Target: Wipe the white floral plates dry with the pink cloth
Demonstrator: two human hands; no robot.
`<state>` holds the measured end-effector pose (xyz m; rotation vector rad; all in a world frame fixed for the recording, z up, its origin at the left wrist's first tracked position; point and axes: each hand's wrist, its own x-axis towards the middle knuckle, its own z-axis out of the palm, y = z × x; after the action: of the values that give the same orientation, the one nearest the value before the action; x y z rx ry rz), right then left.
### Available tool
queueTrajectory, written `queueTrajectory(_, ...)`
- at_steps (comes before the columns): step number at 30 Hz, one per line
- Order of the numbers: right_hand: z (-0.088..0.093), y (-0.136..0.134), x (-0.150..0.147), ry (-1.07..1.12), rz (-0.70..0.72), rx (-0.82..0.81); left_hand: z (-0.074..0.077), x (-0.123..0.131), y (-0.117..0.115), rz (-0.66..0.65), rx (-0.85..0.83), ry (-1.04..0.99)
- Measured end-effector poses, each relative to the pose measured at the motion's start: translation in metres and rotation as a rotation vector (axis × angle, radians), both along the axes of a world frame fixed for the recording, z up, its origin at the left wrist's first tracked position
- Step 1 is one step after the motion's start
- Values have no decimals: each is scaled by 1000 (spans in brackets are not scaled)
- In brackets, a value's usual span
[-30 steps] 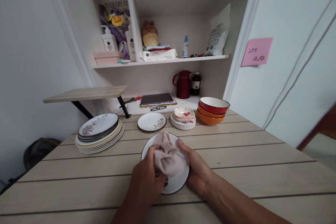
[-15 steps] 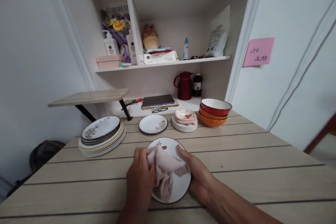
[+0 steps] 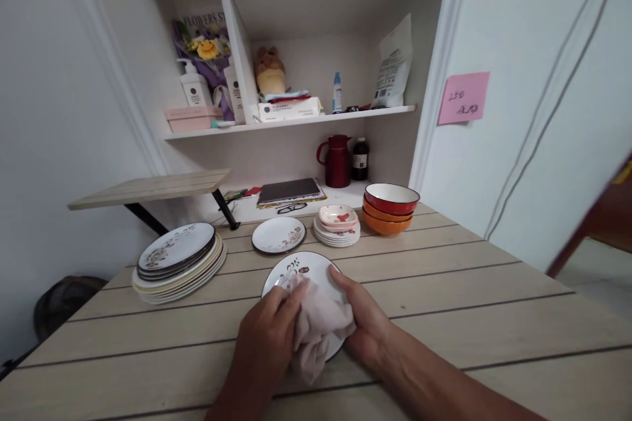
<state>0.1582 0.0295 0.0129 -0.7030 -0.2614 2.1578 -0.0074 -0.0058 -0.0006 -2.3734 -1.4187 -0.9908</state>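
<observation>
White walls (image 3: 59, 112) close in the room, and a pink sticky note (image 3: 463, 97) is stuck on the right one. A white shelf unit (image 3: 296, 120) fills the corner behind. It carries bottles, a soft toy and a bag above, and a red jug (image 3: 338, 161) and a dark flat case (image 3: 289, 189) below.

The pale wooden table (image 3: 469, 302), planked with dark seams, takes up the whole foreground. At its far left lies a stack of large plates (image 3: 178, 262), and at the far right a nest of red and orange bowls (image 3: 390, 207). Between them are a single small plate (image 3: 278, 235) and a pile of little dishes (image 3: 337, 227).

Near the front edge lies a white plate (image 3: 301, 266) with a dark rim, flat on the table. The left hand (image 3: 266, 342) is clenched on a pink cloth (image 3: 318, 322), pressing it onto the plate. The right hand (image 3: 363, 322) grasps the plate's right rim, with its thumb lying over the edge beside the cloth.
</observation>
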Motion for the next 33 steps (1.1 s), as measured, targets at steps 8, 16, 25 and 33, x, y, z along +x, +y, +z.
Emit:
queueTrajectory(8,9,8,11,74,-48,16,3,-7,-2,-71,159,-40)
queueTrajectory(16,5,9,10,59,8,13,8,5,8,-276,426,285)
queueTrajectory(25,-2,-7,-7,-84,94,24,8,9,4,-130,351,353)
queueTrajectory(33,3,7,4,16,2,28,-6,1,10,113,425,350)
